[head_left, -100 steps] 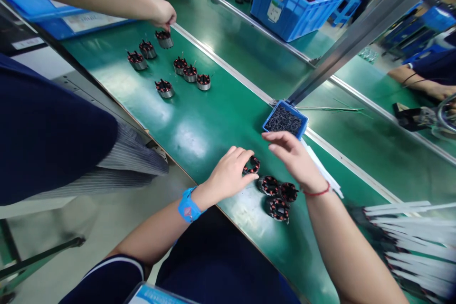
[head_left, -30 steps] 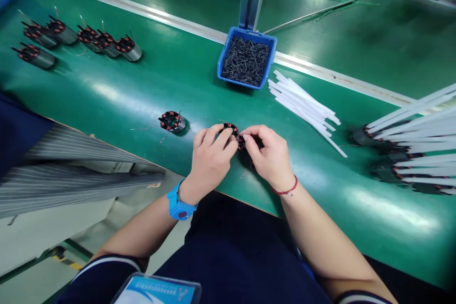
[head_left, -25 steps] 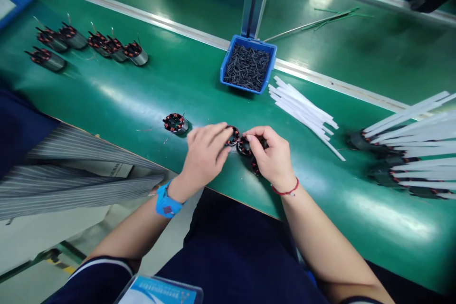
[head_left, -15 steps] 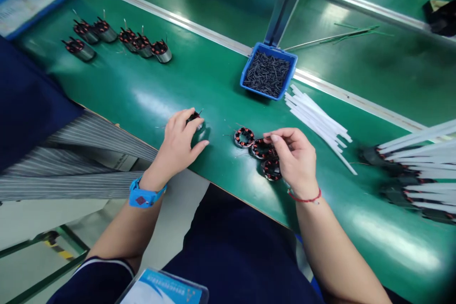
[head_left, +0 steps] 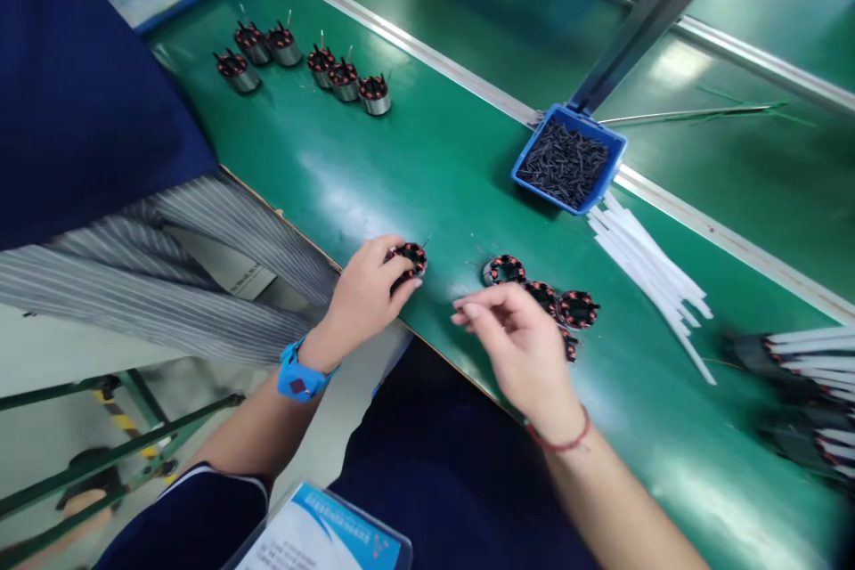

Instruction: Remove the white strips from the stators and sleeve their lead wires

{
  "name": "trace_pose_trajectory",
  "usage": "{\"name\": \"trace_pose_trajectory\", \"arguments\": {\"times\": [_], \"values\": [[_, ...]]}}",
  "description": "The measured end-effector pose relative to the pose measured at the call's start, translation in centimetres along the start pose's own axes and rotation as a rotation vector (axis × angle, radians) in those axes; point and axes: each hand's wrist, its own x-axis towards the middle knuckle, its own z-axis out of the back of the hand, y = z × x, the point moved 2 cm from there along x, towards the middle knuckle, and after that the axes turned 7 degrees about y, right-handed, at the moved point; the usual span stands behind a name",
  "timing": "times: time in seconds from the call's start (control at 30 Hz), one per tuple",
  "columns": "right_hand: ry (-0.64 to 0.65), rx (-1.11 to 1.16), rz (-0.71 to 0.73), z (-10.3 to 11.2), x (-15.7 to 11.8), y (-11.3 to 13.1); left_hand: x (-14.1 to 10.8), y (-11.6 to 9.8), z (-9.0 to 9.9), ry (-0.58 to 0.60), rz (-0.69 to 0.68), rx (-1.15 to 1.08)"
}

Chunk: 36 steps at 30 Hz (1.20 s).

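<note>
A short, open-centred silver metal cylinder with a black rim and copper-coloured windings (head_left: pixel 419 258) stands at the near edge of the glossy green worktable (head_left: pixel 434 169), beneath the left hand (head_left: pixel 364 287). The left fingers curl over its left side, with the thumb at its near side; whether they clamp it or merely touch it cannot be told. The right hand (head_left: pixel 527 347) hovers over the table with thumb and forefinger tips pressed together; whether something small lies between them is too fine to resolve. The spatial relation of chief importance appears to be that between this pinch and the cylinder: the cylinder lies to the left of the right fingertips and slightly farther from the body, near but apart, its axis roughly upright and its opening facing up. The left hand is therefore the nearer one, being already upon it. Just beyond and to the right of the right fingers sits a cluster of four similar wound cylinders (head_left: pixel 578 309), partly hidden by that hand. Farther out are a blue plastic tray (head_left: pixel 542 196) of short black tubes (head_left: pixel 565 165) and, beside it, loose white flat strips (head_left: pixel 651 280).
</note>
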Motion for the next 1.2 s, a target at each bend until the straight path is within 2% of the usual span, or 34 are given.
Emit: {"name": "trace_pose_trajectory", "arguments": {"times": [0.07,0.2,0.3,0.43,0.6,0.77,0.9,1.07,1.2], "values": [[0.029,0.022,-0.036,-2.0,0.5,-0.7,-1.3,-0.5,0.0,0.006,-0.007,-0.038],[-0.114,0.098,-0.079,-3.4,2.0,-2.2,-3.1,-1.2,0.5,0.051,-0.030,-0.108],[-0.185,0.104,-0.050,-3.1,2.7,-2.2,-3.0,-1.7,1.3,-0.006,0.032,-0.145],[-0.204,0.086,0.009,-2.9,3.2,-1.9,-1.8,-2.5,1.5,-0.044,0.088,-0.086],[-0.163,0.017,0.006,-2.9,3.5,-2.1,-0.6,-2.8,0.6,-0.040,0.059,-0.100],[-0.199,-0.007,0.022,-2.6,3.0,-2.1,-0.8,-2.6,-0.1,-0.038,0.041,-0.150],[-0.190,-0.034,0.025,-2.6,2.5,-2.2,-0.6,-2.6,-0.2,-0.037,0.033,-0.191],[-0.247,-0.066,0.042,-2.3,2.2,-2.3,0.0,-2.8,-0.1,-0.043,0.007,-0.182],[-0.223,-0.066,0.037,-2.3,2.1,-2.5,0.3,-2.9,-0.1,-0.031,0.007,-0.171]]}}
